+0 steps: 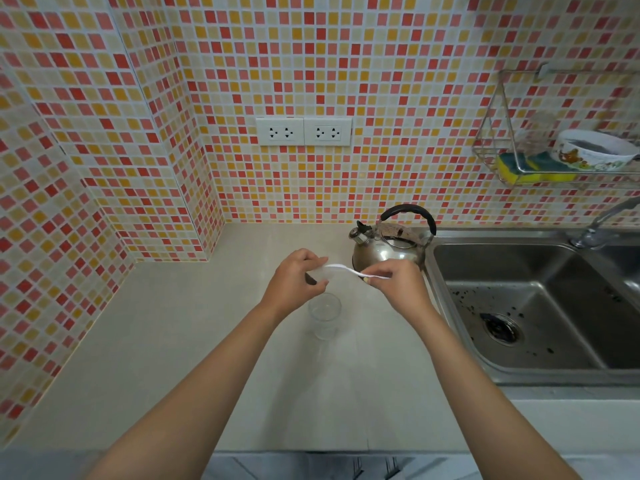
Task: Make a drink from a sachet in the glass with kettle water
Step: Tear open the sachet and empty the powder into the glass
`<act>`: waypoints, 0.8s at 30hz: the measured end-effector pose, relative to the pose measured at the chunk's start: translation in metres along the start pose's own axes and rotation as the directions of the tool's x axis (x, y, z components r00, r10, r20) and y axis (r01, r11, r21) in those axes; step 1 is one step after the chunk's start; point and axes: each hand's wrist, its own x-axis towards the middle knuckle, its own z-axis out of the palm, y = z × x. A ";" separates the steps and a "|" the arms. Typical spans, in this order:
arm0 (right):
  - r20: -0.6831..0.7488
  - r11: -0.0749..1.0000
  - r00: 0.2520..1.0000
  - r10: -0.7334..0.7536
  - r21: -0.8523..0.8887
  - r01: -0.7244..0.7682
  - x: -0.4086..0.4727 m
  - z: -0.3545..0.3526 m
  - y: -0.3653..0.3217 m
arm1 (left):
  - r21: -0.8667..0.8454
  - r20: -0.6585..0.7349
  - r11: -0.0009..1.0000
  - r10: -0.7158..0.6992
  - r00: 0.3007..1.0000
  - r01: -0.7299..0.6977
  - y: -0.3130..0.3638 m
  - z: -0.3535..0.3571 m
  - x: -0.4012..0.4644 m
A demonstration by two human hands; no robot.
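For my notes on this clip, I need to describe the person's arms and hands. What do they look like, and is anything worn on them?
Both forearms are bare up to the picture's lower edge; no sleeves show. The left hand and right hand have no gloves. No watch, bracelet or ring is visible on them.

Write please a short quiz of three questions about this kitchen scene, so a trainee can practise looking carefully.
1. True or false: the glass stands on the counter, nearer the person than the kettle.
2. What do the left hand and the right hand hold between them?
A. a spoon
B. a white sachet
C. the kettle lid
3. Fill in: the yellow and green sponge lies in the wire ____ on the wall.

Key:
1. True.
2. B; each hand pinches one end, above the glass.
3. rack; a bowl sits there too.
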 end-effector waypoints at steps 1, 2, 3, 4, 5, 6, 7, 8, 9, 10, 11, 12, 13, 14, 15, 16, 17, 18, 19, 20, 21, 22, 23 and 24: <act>0.007 1.000 1.000 0.006 0.010 -0.006 -0.001 0.001 0.002 | 0.011 0.007 1.000 0.006 1.000 -0.006 -0.001 0.000 -0.001; 0.015 1.000 1.000 0.016 0.013 -0.017 -0.002 0.002 0.003 | 0.029 0.022 0.999 0.015 1.000 -0.016 -0.002 0.000 -0.002; 0.023 0.999 0.999 0.030 0.016 -0.031 -0.002 0.004 0.005 | 0.058 0.044 0.998 0.023 0.999 -0.026 -0.004 -0.001 -0.003; 0.031 0.999 0.998 0.046 0.020 -0.046 -0.002 0.005 0.008 | 0.100 0.070 0.994 0.028 0.997 -0.035 -0.006 -0.001 -0.004; 0.040 0.998 0.997 0.061 0.021 -0.062 -0.003 0.007 0.010 | 0.149 0.100 0.988 0.031 0.994 -0.046 -0.008 -0.002 -0.004; 0.048 0.997 0.996 0.074 0.013 -0.074 -0.004 0.009 0.011 | 0.203 0.131 0.977 0.036 0.991 -0.062 -0.011 -0.002 -0.004; 0.056 0.996 0.995 0.084 0.000 -0.084 -0.005 0.012 0.013 | 0.258 0.164 0.962 0.043 0.986 -0.085 -0.013 -0.002 -0.003; 0.061 0.996 0.994 0.091 -0.017 -0.090 -0.006 0.014 0.016 | 0.312 0.199 0.943 0.050 0.979 -0.112 -0.015 -0.003 -0.003; 0.063 0.995 0.993 0.095 -0.034 -0.093 -0.007 0.017 0.018 | 0.364 0.238 0.920 0.059 0.970 -0.146 -0.017 -0.003 -0.002; 0.064 0.994 0.993 0.100 -0.046 -0.097 -0.009 0.020 0.020 | 0.414 0.276 0.892 0.070 0.959 -0.184 -0.018 -0.002 -0.002; 0.065 0.993 0.992 0.106 -0.052 -0.102 -0.011 0.023 0.022 | 0.460 0.309 0.859 0.083 0.948 -0.225 -0.019 -0.002 -0.001; 0.066 0.992 0.991 0.113 -0.058 -0.109 -0.012 0.025 0.024 | 0.500 0.336 0.825 0.096 0.937 -0.264 -0.020 -0.001 0.000; 0.069 0.991 0.990 0.121 -0.068 -0.117 -0.013 0.027 0.026 | 0.534 0.362 0.790 0.107 0.926 -0.301 -0.020 0.000 0.000; 0.072 0.989 0.989 0.130 -0.082 -0.124 -0.015 0.029 0.028 | 0.561 0.387 0.757 0.117 0.915 -0.334 -0.020 0.001 0.001; 0.073 0.986 0.987 0.141 -0.096 -0.134 -0.016 0.031 0.029 | 0.582 0.409 0.727 0.124 0.904 -0.363 -0.019 0.003 0.002; 0.072 0.984 0.986 0.152 -0.106 -0.144 -0.017 0.032 0.031 | 0.600 0.428 0.699 0.130 0.894 -0.389 -0.018 0.004 0.002; 0.069 0.982 0.984 0.162 -0.111 -0.153 -0.018 0.033 0.032 | 0.614 0.447 0.672 0.136 0.884 -0.414 -0.017 0.005 0.003; 0.067 0.980 0.983 0.169 -0.117 -0.161 -0.020 0.034 0.033 | 0.627 0.464 0.644 0.143 0.874 -0.438 -0.015 0.006 0.003; 0.065 0.978 0.982 0.176 -0.122 -0.167 -0.020 0.035 0.034 | 0.639 0.479 0.615 0.151 0.865 -0.461 -0.014 0.007 0.003; 0.064 0.977 0.981 0.182 -0.128 -0.172 -0.021 0.036 0.034 | 0.651 0.493 0.585 0.158 0.856 -0.483 -0.012 0.009 0.003; 0.062 0.975 0.981 0.186 -0.135 -0.176 -0.022 0.036 0.035 | 0.663 0.507 0.552 0.165 0.846 -0.505 -0.011 0.010 0.004; 0.059 0.974 0.980 0.189 -0.141 -0.179 -0.022 0.037 0.036 | 0.673 0.524 0.517 0.170 0.834 -0.528 -0.009 0.011 0.004; 0.056 0.972 0.980 0.190 -0.149 -0.180 -0.023 0.038 0.037 | 0.681 0.542 0.481 0.175 0.822 -0.552 -0.007 0.012 0.005; 0.053 0.971 0.980 0.189 -0.159 -0.179 -0.023 0.038 0.037 | 0.686 0.561 0.445 0.182 0.808 -0.576 -0.005 0.013 0.005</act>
